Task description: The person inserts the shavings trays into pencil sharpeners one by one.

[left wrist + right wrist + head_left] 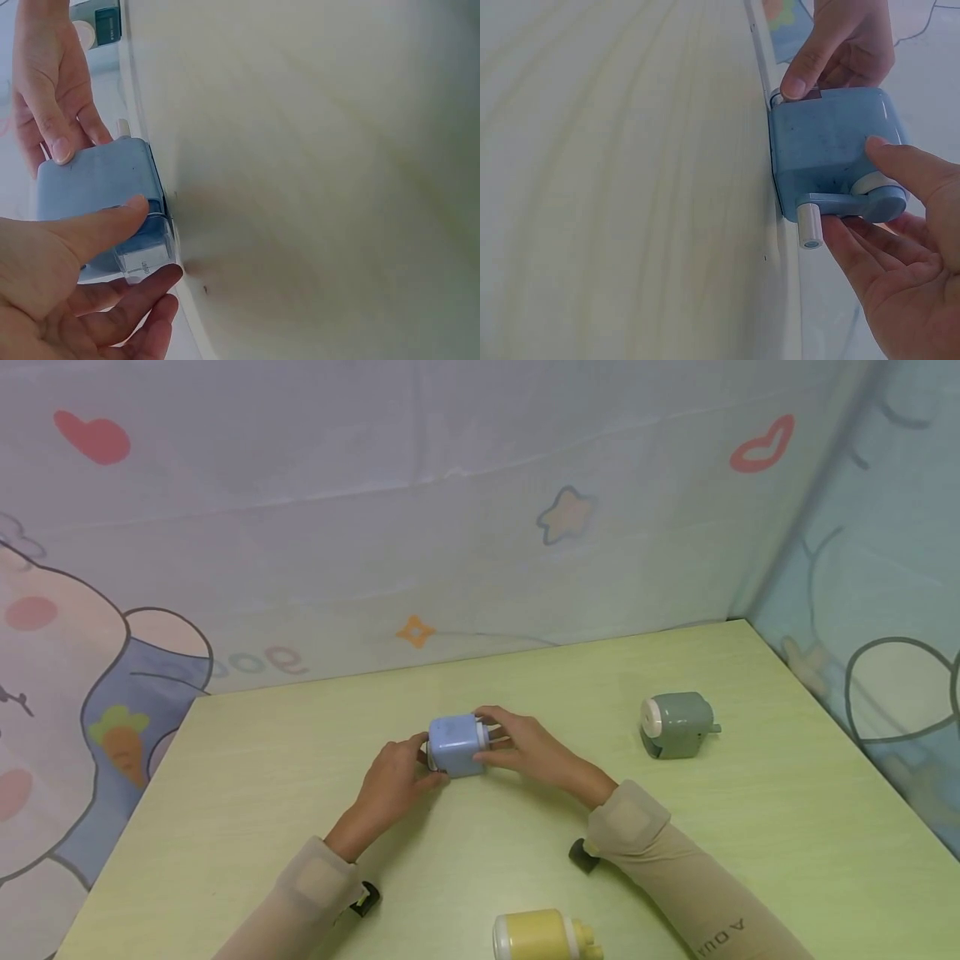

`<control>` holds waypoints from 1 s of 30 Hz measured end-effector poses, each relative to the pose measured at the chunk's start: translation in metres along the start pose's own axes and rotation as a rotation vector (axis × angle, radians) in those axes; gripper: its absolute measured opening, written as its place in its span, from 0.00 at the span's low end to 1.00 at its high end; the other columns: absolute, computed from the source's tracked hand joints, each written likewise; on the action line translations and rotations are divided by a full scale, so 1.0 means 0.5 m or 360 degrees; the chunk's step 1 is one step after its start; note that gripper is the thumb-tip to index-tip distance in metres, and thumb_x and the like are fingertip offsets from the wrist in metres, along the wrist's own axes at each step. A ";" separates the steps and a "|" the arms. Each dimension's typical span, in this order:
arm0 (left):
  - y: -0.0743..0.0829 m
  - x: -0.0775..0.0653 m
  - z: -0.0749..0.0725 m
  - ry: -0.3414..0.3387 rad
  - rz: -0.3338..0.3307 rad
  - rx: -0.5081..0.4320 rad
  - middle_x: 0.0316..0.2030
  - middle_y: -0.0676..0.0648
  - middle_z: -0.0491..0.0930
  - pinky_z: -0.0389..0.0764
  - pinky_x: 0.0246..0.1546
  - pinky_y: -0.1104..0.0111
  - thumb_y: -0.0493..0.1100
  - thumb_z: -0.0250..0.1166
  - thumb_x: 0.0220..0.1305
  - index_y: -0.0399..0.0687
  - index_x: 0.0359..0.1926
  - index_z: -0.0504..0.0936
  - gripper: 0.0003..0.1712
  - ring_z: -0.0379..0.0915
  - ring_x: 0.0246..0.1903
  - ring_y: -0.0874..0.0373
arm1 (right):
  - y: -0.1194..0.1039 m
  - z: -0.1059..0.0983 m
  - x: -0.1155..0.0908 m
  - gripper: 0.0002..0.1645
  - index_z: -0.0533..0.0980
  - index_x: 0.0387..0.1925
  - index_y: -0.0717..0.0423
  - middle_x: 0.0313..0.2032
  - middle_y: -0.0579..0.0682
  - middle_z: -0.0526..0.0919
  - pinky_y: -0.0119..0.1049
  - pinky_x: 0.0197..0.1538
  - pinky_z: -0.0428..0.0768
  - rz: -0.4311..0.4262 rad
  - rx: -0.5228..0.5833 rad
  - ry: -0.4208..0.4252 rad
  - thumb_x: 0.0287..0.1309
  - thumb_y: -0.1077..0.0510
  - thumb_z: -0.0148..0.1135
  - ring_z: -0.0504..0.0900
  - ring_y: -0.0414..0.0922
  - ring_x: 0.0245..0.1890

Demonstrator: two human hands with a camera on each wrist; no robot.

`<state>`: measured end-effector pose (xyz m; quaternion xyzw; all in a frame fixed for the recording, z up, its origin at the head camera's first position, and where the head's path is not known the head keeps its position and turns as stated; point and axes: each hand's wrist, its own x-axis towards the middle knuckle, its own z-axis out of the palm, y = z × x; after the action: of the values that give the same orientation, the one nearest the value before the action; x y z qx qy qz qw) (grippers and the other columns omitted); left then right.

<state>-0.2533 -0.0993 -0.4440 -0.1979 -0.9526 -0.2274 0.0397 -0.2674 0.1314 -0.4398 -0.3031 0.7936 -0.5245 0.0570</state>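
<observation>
A blue hand-crank pencil sharpener [454,747] stands on the table in the head view, between the two hands. My left hand [390,783] pinches its left end, thumb on the near side. In the left wrist view that thumb lies over the edge of a clear shavings drawer [145,259], with fingers beyond it. From the other end, my right hand [536,749] holds the sharpener, its thumb on the body. The right wrist view shows the crank arm [838,202] with a white handle [810,227] beside the right fingers.
A green pencil sharpener [681,725] stands to the right on the pale table [757,827]. A yellow one [534,937] is at the near edge of the head view, partly cut off. A printed cloth [337,527] hangs behind the table.
</observation>
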 end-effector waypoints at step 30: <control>0.005 0.009 -0.001 -0.0001 0.0023 -0.0214 0.31 0.48 0.81 0.75 0.39 0.61 0.45 0.72 0.45 0.35 0.51 0.72 0.33 0.75 0.35 0.57 | 0.002 -0.001 0.000 0.35 0.61 0.60 0.57 0.52 0.55 0.71 0.40 0.46 0.74 0.0010 -0.0008 0.0002 0.53 0.57 0.64 0.74 0.49 0.47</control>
<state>-0.2563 -0.0956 -0.4417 -0.2070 -0.9338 -0.2905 0.0277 -0.2680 0.1318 -0.4404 -0.3005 0.7959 -0.5225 0.0574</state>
